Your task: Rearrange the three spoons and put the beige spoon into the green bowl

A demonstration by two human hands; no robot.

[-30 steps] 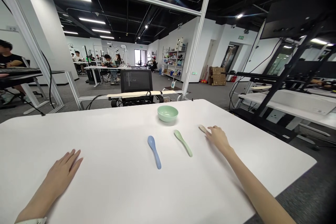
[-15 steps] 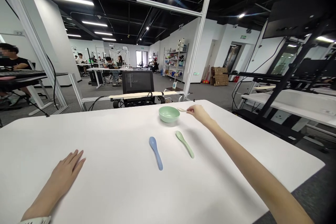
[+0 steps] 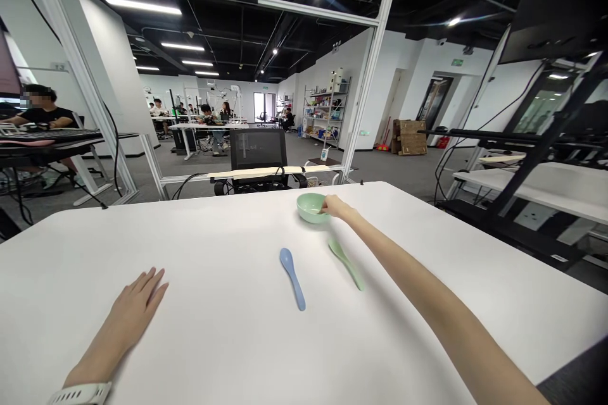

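Observation:
My right hand (image 3: pixel 337 206) reaches to the far side of the table, its fingers pinched at the right rim of a light green bowl (image 3: pixel 308 210). Between them is a pale cream spoon (image 3: pixel 321 211), mostly hidden by the fingers, with its visible end inside the bowl. Nearer to me lie a blue spoon (image 3: pixel 293 280) and, to its right under my forearm, a green spoon (image 3: pixel 346 264). On the left, my left hand (image 3: pixel 135 305) rests flat on the tabletop, fingers stretched out, holding nothing.
The white table (image 3: pixel 209 342) has its far edge just behind the bowl. Beyond it stand a metal frame (image 3: pixel 365 88) with a crossbar and a black mesh chair (image 3: pixel 259 149). A dark stand (image 3: pixel 527 139) rises on the right. A person (image 3: pixel 45 111) sits at far left.
My right hand has moved left with the cream spoon, from beside the bowl to its rim, and the spoon's end is now inside. My left hand stays flat. The whole view has shifted slightly.

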